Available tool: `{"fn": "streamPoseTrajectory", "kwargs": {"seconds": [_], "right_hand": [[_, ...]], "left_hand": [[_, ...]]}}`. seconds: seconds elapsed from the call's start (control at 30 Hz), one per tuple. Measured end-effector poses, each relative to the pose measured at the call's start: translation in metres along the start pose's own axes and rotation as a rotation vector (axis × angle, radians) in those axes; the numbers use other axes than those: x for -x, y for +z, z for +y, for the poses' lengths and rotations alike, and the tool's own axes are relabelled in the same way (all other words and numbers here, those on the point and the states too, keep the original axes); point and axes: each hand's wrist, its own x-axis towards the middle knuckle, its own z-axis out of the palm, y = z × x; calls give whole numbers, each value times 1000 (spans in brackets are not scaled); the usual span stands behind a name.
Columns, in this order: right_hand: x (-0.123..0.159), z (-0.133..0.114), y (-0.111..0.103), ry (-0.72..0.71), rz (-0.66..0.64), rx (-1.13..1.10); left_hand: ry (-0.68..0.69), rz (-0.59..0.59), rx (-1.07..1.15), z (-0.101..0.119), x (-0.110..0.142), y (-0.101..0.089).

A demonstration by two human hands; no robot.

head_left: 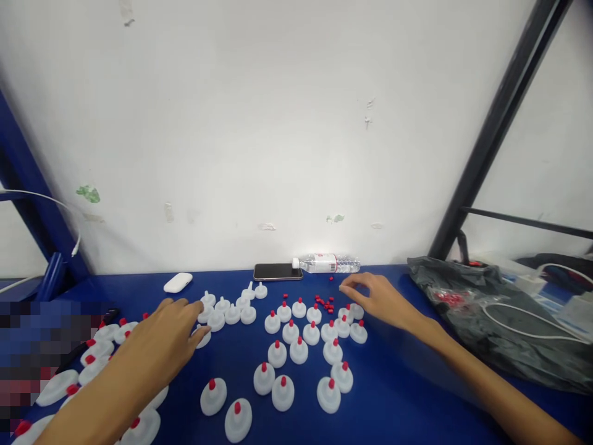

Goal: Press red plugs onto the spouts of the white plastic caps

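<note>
My left hand (173,327) reaches over the left part of the table, thumb and fingers apart. Beside its thumb lies a white nozzle cap (202,339), partly hidden by the hand. Just past the fingers stands a cluster of white nozzle caps without red tips (231,315). At right, my right hand (375,298) hovers with thumb and forefinger brought together; whatever may be between them is too small to make out. Near it are a small pile of little red caps (327,304) and several white nozzle caps with red tips (332,351), which spread across the middle.
More red-tipped caps (213,395) sit in front and at far left. Along the wall are a white case (178,282), a phone (273,272) and a lying plastic bottle (324,263). At right, a black plastic bag (514,346) lies under a bag of red pieces (451,298) and a white cable.
</note>
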Motion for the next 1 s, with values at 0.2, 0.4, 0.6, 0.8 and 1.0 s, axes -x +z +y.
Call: {"fn": "streamPoseTrajectory", "kwargs": {"seconds": [0.2, 0.4, 0.6, 0.8, 1.0], "right_hand": [[5, -9, 13, -82, -67, 34], [7, -13, 14, -105, -84, 20], [8, -19, 15, -171, -119, 18], [7, -18, 17, -184, -107, 44], [8, -16, 16, -187, -114, 71]], "left_hand": [[57, -104, -179, 9, -10, 6], [33, -174, -259, 13, -10, 16], [19, -189, -285, 9, -4, 19], [72, -114, -216, 32, -10, 2], [237, 116, -13, 70, -26, -8]]}}
